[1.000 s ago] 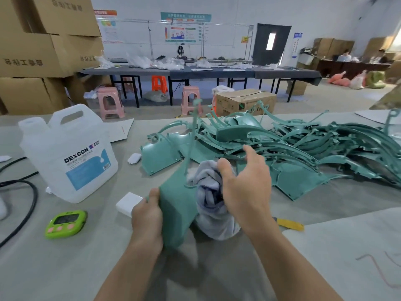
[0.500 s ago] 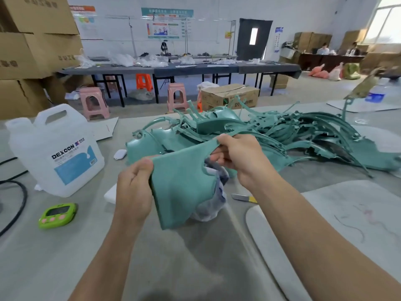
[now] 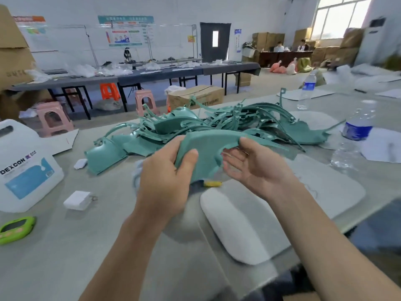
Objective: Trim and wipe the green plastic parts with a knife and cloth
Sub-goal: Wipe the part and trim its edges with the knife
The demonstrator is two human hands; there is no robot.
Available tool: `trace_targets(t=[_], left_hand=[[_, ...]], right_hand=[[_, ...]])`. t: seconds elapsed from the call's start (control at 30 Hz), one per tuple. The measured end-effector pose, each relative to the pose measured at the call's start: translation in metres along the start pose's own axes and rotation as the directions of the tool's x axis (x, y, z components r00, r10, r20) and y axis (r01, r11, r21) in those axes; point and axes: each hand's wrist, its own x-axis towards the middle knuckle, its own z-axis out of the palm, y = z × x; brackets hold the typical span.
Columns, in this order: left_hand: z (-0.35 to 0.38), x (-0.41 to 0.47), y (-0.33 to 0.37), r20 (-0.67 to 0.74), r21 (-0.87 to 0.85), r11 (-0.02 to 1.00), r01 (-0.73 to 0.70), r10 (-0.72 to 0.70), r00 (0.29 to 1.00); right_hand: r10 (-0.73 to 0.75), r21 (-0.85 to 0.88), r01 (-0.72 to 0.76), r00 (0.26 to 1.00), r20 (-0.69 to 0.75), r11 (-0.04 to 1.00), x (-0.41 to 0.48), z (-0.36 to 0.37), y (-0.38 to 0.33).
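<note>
I hold one flat green plastic part (image 3: pixel 208 148) above the table, turned roughly level. My left hand (image 3: pixel 167 177) grips its left edge with the thumb on top. My right hand (image 3: pixel 249 164) is palm up under its right edge, fingertips touching the rim. A big pile of green plastic parts (image 3: pixel 227 124) lies just behind. The grey cloth (image 3: pixel 137 172) rests on the table, mostly hidden behind my left hand. The knife's yellow handle (image 3: pixel 212 183) shows below the held part.
A white DEXCON jug (image 3: pixel 23 170) stands at the left, with a green timer (image 3: pixel 15 229) and a small white block (image 3: pixel 78 199) near it. White mats (image 3: pixel 245 224) lie under my right arm. Water bottles (image 3: pixel 355 131) stand at the right.
The cloth has left my right hand and lies on the table. The green part swung from upright to nearly level, and my right hand now holds its right edge. The view panned right.
</note>
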Motion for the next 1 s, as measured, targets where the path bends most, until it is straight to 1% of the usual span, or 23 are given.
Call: trace_targets(t=[0.03,0.07,0.13,0.2,0.27,0.3,0.33,0.4,0.43,0.47,0.5,0.57,0.6,0.63,0.67,0.7,0.73,0.77,0.8,0.83,0.9,0.97,1.0], left_hand=[[0.013,-0.001,0.005,0.030,-0.038,0.999,0.035,-0.034,0.999],[0.028,-0.003,0.011,0.078,-0.104,0.989,0.102,-0.094,0.993],[0.060,-0.010,0.021,0.211,-0.254,0.927,0.275,-0.225,0.951],[0.092,-0.020,0.034,0.318,-0.356,0.834,0.422,-0.316,0.894],[0.123,-0.034,0.046,0.446,-0.444,0.697,0.563,-0.374,0.813],[0.138,-0.041,0.050,0.542,-0.457,0.606,0.651,-0.390,0.744],[0.153,-0.050,0.055,0.658,-0.439,0.499,0.748,-0.388,0.645],[0.184,-0.072,0.072,0.862,-0.328,0.300,0.896,-0.291,0.414],[0.200,-0.085,0.082,0.916,-0.269,0.245,0.931,-0.232,0.326],[0.216,-0.100,0.092,0.946,-0.214,0.223,0.951,-0.194,0.259],[0.231,-0.117,0.102,0.966,-0.147,0.222,0.964,-0.178,0.188],[0.263,-0.153,0.119,0.980,0.006,0.238,0.971,-0.193,0.041],[0.277,-0.171,0.128,0.978,0.072,0.212,0.975,-0.209,-0.027],[0.291,-0.186,0.138,0.971,0.132,0.150,0.980,-0.220,-0.097],[0.304,-0.198,0.149,0.962,0.176,0.077,0.981,-0.224,-0.155],[0.316,-0.207,0.161,0.959,0.198,0.012,0.980,-0.211,-0.191],[0.327,-0.213,0.174,0.960,0.203,-0.035,0.979,-0.189,-0.206],[0.336,-0.217,0.187,0.964,0.202,-0.066,0.977,-0.164,-0.210],[0.343,-0.220,0.196,0.962,0.203,-0.067,0.977,-0.172,-0.211],[0.348,-0.223,0.202,0.952,0.223,-0.033,0.974,-0.207,-0.225],[0.348,-0.224,0.202,0.930,0.278,0.084,0.957,-0.271,-0.247],[0.346,-0.220,0.189,0.913,0.308,0.116,0.944,-0.317,-0.259],[0.347,-0.217,0.179,0.899,0.304,0.128,0.944,-0.365,-0.240]], right_hand=[[-0.005,-0.048,0.004,1.000,-0.007,0.999,-0.010,-0.012,-0.001],[-0.023,-0.124,0.021,0.999,-0.022,0.992,-0.020,-0.025,0.000],[-0.081,-0.279,0.056,0.994,-0.079,0.959,-0.042,-0.051,0.004],[-0.123,-0.305,0.062,0.976,-0.182,0.950,-0.064,-0.078,0.009],[-0.139,-0.255,0.057,0.938,-0.316,0.965,-0.086,-0.110,0.012],[-0.143,-0.231,0.055,0.913,-0.382,0.971,-0.098,-0.128,0.013],[-0.147,-0.209,0.056,0.881,-0.449,0.976,-0.111,-0.147,0.014],[-0.138,-0.153,0.056,0.786,-0.603,0.987,-0.142,-0.187,0.017],[-0.125,-0.122,0.057,0.727,-0.675,0.991,-0.159,-0.207,0.021],[-0.105,-0.092,0.055,0.673,-0.732,0.994,-0.176,-0.225,0.025],[-0.077,-0.060,0.048,0.625,-0.777,0.997,-0.193,-0.243,0.030],[-0.001,0.018,0.029,0.549,-0.836,0.999,-0.228,-0.275,0.041],[0.046,0.076,0.036,0.527,-0.849,0.996,-0.244,-0.289,0.045],[0.089,0.141,0.064,0.512,-0.854,0.988,-0.259,-0.304,0.047],[0.118,0.207,0.124,0.503,-0.856,0.971,-0.274,-0.317,0.047],[0.129,0.265,0.219,0.490,-0.862,0.939,-0.288,-0.330,0.045],[0.129,0.308,0.329,0.469,-0.874,0.893,-0.301,-0.344,0.043],[0.129,0.324,0.409,0.437,-0.890,0.853,-0.313,-0.359,0.041],[0.141,0.328,0.439,0.407,-0.903,0.836,-0.323,-0.371,0.041],[0.176,0.325,0.414,0.358,-0.917,0.850,-0.328,-0.381,0.044],[0.288,0.356,0.292,0.249,-0.925,0.888,-0.328,-0.396,0.062],[0.386,0.437,0.236,0.232,-0.893,0.868,-0.316,-0.399,0.083],[0.423,0.472,0.227,0.234,-0.875,0.852,-0.306,-0.399,0.093]])
